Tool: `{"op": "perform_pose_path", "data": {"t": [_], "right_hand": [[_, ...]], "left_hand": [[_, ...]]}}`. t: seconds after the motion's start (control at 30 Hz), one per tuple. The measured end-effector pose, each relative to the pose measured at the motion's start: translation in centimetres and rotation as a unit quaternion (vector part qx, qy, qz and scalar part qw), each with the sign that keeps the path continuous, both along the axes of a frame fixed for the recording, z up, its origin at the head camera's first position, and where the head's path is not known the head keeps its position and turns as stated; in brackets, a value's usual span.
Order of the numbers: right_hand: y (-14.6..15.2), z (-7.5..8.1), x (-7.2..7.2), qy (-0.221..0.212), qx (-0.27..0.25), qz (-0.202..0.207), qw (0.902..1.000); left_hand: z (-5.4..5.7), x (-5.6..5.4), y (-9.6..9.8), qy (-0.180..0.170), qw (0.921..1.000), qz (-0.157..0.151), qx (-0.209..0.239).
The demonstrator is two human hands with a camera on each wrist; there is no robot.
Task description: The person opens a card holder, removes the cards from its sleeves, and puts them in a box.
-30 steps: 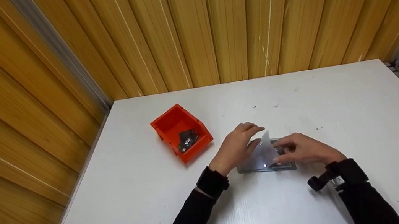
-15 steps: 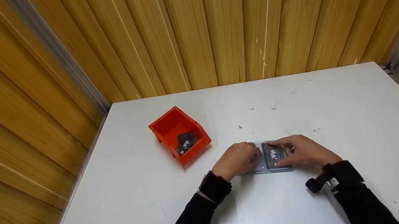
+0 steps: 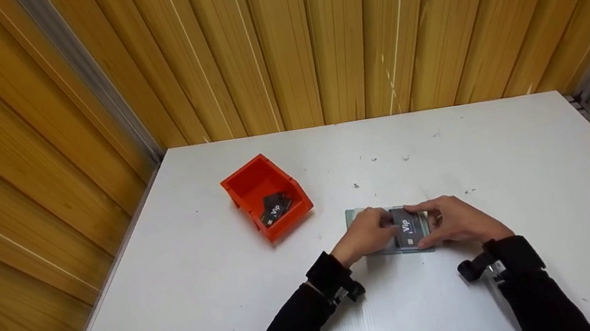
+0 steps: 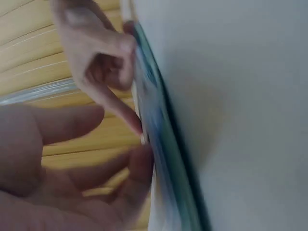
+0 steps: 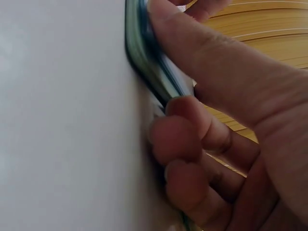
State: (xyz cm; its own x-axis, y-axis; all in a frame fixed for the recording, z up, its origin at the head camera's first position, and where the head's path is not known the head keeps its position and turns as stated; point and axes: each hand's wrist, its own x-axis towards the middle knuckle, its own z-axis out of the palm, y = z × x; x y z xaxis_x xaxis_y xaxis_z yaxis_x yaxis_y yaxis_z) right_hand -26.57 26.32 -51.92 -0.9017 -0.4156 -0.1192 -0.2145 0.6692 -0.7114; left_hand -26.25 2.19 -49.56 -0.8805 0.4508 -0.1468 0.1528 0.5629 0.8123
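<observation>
Right hand [image 3: 453, 221] pinches card holder [image 3: 351, 217], Vip card [image 3: 408, 234] on top; left hand [image 3: 365, 232] touches holder, thumb spread from fingers. Red bin [image 3: 255, 177] nearest desk [image 3: 175, 295] back left corner.

The card [image 3: 407, 225] is flanked by the left hand [image 3: 366, 231] and the right hand [image 3: 457, 221]. Room is left on the desk [image 3: 498, 150] beyond them, bounded leftward by the red bin [image 3: 292, 225] and behind by the panelled wall [image 3: 335, 40].

Head view from above, wrist views close along the same tabletop [image 3: 175, 295]
</observation>
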Motion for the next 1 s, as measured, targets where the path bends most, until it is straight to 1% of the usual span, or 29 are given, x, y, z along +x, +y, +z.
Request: {"op": "perform_pose_path", "data": {"t": [0.03,0.07,0.1,0.13,0.17,0.23,0.27,0.3,0.33,0.43,0.53,0.57,0.67,0.7,0.77,0.8,0.83,0.9,0.93,1.0], "right_hand": [[0.0,-0.1,0.0,-0.001,0.002,0.0,1.0],[0.0,-0.1,0.0,-0.003,0.004,0.0,1.0],[0.0,-0.2,0.0,-0.004,0.007,0.0,1.0],[0.0,-0.2,0.0,-0.005,0.008,-0.001,1.0],[0.0,-0.2,0.1,-0.007,0.008,-0.002,0.9999],[0.0,-0.2,0.1,-0.009,0.005,-0.002,0.9999],[0.0,-0.1,0.2,-0.01,0.003,-0.002,0.9999],[0.0,-0.1,0.2,-0.008,0.004,-0.001,1.0],[0.0,-0.1,0.2,-0.006,0.004,0.0,1.0],[0.1,0.0,0.2,-0.001,0.01,0.002,0.9999],[0.1,0.1,0.1,0.006,0.016,0.003,0.9999],[0.2,0.1,0.1,0.009,0.019,0.004,0.9998],[0.1,0.1,0.1,0.017,0.021,0.01,0.9996],[0.1,0.1,0.1,0.02,0.02,0.014,0.9995],[0.0,0.1,0.0,0.017,0.016,0.017,0.9996],[0.0,0.2,0.0,0.013,0.015,0.016,0.9997],[0.0,0.2,0.0,0.01,0.014,0.015,0.9997],[0.0,0.3,0.1,0.003,0.012,0.01,0.9999],[0.0,0.2,0.2,0.0,0.012,0.006,0.9999],[0.0,0.1,0.3,0.002,0.017,0.004,0.9998]], "left_hand": [[0.0,0.1,0.1,-0.038,0.9983,0.025,0.036],[0.0,0.1,0.2,-0.074,0.9933,0.048,0.074],[0.0,0.1,0.3,-0.108,0.9853,0.067,0.114],[-0.1,0.1,0.3,-0.141,0.9749,0.081,0.153],[-0.1,0.0,0.3,-0.166,0.9651,0.092,0.181],[-0.2,-0.2,0.3,-0.204,0.9489,0.1,0.219],[-0.3,-0.3,0.3,-0.216,0.944,0.096,0.23],[-0.4,-0.4,0.2,-0.225,0.941,0.092,0.236],[-0.5,-0.5,0.2,-0.23,0.9398,0.089,0.236],[-0.6,-0.9,-0.1,-0.23,0.9445,0.079,0.221],[-0.8,-1.1,-0.5,-0.223,0.9504,0.082,0.201],[-0.9,-1.1,-0.6,-0.226,0.9503,0.085,0.197],[-1.1,-0.9,-0.8,-0.239,0.9505,0.067,0.187],[-1.1,-0.8,-0.7,-0.244,0.9493,0.061,0.188],[-1.0,-0.6,-0.6,-0.245,0.949,0.06,0.19],[-1.0,-0.6,-0.5,-0.236,0.9511,0.06,0.19],[-0.9,-0.5,-0.3,-0.221,0.9537,0.068,0.192],[-1.0,-0.3,0.1,-0.197,0.9559,0.087,0.199],[-1.0,-0.3,0.3,-0.186,0.9564,0.097,0.203],[-1.1,-0.1,0.8,-0.175,0.9525,0.109,0.225]]}}
